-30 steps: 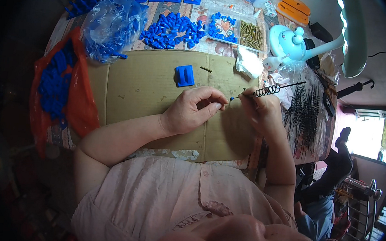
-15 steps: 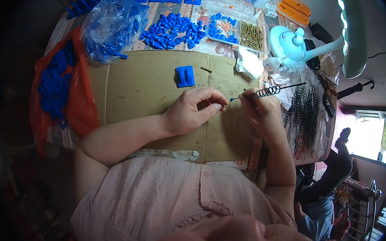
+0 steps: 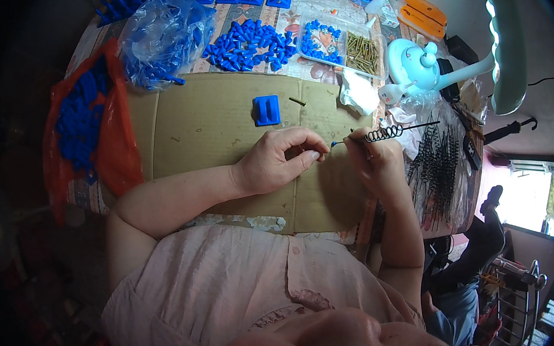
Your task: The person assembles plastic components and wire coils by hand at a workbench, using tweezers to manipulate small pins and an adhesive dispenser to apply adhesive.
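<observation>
My right hand [image 3: 377, 160] is closed on a black coiled wire spring [image 3: 384, 134], whose long straight end points away to the upper right. From its fingertips a thin wire end juts left, with a small blue piece [image 3: 334, 143] at the tip. Close to that tip, my left hand [image 3: 281, 160] has thumb and forefinger pressed together; anything between them is too small or hidden to make out. Beyond the hands, a blue block with two slots [image 3: 267, 110] lies on the cardboard sheet [image 3: 220, 146], and a brass-coloured pin [image 3: 297, 101] lies beside it.
Blue cone-shaped pieces [image 3: 251, 45] are heaped behind the cardboard. A clear box [image 3: 337, 64] holds small blue parts and brass pins. Black springs [image 3: 437, 166] are piled at right, near a pale green lamp [image 3: 415, 67]. Bags of blue parts [image 3: 163, 47] stand at left, one red [image 3: 119, 147].
The left hand has shifted very slightly to the right, its fingertips nearer the wire tip. Otherwise the hands and the things on the table look the same.
</observation>
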`<state>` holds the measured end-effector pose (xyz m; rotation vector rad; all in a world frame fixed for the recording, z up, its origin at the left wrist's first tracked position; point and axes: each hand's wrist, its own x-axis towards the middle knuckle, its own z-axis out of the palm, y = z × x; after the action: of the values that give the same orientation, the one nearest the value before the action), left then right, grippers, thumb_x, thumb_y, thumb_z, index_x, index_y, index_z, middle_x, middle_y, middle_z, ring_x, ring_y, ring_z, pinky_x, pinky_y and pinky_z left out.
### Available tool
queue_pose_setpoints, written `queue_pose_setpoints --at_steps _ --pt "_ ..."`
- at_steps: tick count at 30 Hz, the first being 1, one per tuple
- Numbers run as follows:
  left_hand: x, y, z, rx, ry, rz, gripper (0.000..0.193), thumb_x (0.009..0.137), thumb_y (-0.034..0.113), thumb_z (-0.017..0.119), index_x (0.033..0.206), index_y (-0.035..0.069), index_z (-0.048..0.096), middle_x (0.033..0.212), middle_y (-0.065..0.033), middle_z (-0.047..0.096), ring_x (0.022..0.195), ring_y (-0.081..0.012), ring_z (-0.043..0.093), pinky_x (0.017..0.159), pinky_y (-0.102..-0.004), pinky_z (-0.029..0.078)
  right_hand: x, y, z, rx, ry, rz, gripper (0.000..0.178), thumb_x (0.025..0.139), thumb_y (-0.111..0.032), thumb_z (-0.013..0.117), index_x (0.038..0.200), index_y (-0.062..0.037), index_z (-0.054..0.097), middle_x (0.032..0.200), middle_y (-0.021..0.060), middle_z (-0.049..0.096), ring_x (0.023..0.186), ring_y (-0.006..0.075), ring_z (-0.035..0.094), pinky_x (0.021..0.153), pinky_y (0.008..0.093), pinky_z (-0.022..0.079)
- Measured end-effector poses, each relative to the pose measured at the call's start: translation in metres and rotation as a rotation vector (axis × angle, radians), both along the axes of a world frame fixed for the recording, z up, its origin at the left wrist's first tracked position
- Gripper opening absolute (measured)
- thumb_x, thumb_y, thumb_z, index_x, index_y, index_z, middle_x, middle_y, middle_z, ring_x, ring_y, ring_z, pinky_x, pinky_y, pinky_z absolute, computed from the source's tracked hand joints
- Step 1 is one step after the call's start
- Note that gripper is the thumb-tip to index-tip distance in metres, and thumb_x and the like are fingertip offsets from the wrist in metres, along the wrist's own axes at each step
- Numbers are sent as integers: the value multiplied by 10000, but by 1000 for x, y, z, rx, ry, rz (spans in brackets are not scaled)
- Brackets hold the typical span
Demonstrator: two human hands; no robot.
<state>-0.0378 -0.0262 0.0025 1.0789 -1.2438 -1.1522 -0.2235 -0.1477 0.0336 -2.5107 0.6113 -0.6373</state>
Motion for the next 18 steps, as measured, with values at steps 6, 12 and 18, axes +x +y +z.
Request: queue_pose_setpoints --at_steps 6,12,18 --pt "-1 1 -1 10 7 -4 146 896 -32 515 1015 -14 598 935 -44 601 877 -89 576 780 -231 475 0 1 0 5 -3 -8 96 738 -20 680 805 -37 612 705 116 610 648 295 612 586 370 477" --pt "0 1 -1 -2 -13 -9 149 896 -30 516 1018 -13 600 945 -44 597 882 -89 574 777 -230 473 0 0 -1 3 -6 0 100 737 -18 681 812 -35 616 711 117 612 657 292 614 591 367 477" --pt "0 1 0 20 -13 -18 156 895 -32 516 1024 -13 601 946 -44 595 884 -89 574 776 -232 473 0 1 -1 18 -24 -10 102 734 -14 682 813 -34 620 708 118 612 651 294 615 589 367 476"
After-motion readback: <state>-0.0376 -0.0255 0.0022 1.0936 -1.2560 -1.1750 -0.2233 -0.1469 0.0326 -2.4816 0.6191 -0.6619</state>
